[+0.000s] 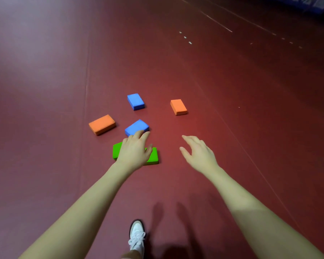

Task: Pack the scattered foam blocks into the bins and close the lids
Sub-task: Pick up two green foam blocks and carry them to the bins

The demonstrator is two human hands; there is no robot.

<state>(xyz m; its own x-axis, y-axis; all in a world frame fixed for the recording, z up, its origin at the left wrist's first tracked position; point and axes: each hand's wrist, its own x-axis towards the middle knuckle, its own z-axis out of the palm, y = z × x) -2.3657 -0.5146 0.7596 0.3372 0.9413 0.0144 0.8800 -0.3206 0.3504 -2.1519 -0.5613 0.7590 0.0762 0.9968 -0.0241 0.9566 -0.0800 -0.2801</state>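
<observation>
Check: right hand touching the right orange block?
Apart. The head view shows bare red floor between the right hand and the right orange block; the hand's fingers are spread and hold nothing.

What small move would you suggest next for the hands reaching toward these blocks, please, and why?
Probably lower the left hand and curl its fingers around the green block: it is the nearest block, that hand is open in front of it, holding nothing. No bin is in view.

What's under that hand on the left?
A green block lies on the red floor below the left hand. Only its two ends show; the hand covers its middle, and whether the hand touches it cannot be told.
</observation>
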